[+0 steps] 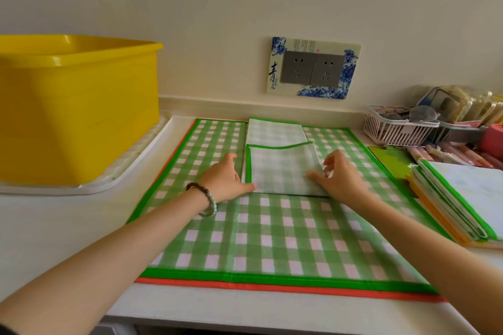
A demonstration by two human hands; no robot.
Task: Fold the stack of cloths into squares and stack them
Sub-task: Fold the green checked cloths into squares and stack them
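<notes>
**Both grips at the sides of a half-folded checked cloth**

The folded cloth (283,168), green check with a green border, lies on the far middle of a spread cloth (245,239) of the same pattern on the tabletop (54,228). The left grip (227,179), a bare hand with a bead bracelet (204,201) on the wrist, lies released just beside the folded cloth's left edge, its thumb tip touching the near left corner. The right grip (337,177) is at the right edge, thumb laid on top and fingers curled at the border, pinching it.

An orange-edged cloth (272,287) shows under the spread one along the near and left sides. To the right lies a stack of folded cloths (462,204), apart from both grips. At the left a yellow tub (76,106) stands on a white tray (136,166). A wire basket (394,130) of small items sits at the far right, and a socket plate (313,68) is on the wall behind.

The left fingers are foreshortened behind the back of the hand. The stack and the basket's contents are cut off by the right edge, and the contents are too blurred to name.
</notes>
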